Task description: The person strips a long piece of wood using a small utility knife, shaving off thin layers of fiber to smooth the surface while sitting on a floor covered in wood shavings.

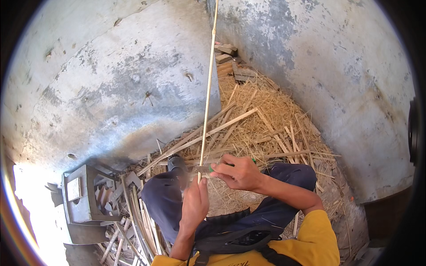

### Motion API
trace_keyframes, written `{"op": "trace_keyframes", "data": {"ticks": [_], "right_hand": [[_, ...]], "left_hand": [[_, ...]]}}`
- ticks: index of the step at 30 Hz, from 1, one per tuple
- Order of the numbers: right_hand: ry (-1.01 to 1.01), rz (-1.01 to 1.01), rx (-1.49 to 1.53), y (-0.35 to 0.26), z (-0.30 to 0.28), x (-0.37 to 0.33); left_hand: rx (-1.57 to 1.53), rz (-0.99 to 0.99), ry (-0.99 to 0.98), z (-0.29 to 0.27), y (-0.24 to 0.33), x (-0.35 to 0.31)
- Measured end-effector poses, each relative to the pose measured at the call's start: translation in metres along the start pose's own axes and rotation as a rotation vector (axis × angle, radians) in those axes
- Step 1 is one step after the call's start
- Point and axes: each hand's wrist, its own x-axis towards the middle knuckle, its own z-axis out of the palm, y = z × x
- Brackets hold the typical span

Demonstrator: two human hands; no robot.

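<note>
My left hand (194, 204) is closed round the lower end of a long, thin bamboo strip (207, 97). The strip rises away from me past the top of the view, with a knot near its upper part. In my closed right hand (241, 173) is a knife (203, 169) with a green handle. Its short blade points left and lies across the strip just above my left thumb. Fingers cover most of the handle. Whether the blade cuts into the strip cannot be told.
Fine shavings (266, 106) and loose bamboo pieces (235, 119) cover the floor ahead. On the left stands a worn grey box-like stand (82, 217), with split strips (142, 221) beside it. Stained walls (133, 66) meet in the corner, near some bricks (224, 57).
</note>
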Motion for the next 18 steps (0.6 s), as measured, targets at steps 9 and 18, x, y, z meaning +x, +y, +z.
{"op": "trace_keyframes", "data": {"ticks": [9,18], "right_hand": [[0.004,-0.032,-0.085,0.007,0.006,-0.002],[-0.004,-0.036,-0.171,0.015,0.0,0.001]], "left_hand": [[0.01,0.011,0.011,0.001,-0.006,-0.001],[0.078,0.029,0.039,0.004,-0.017,-0.009]]}}
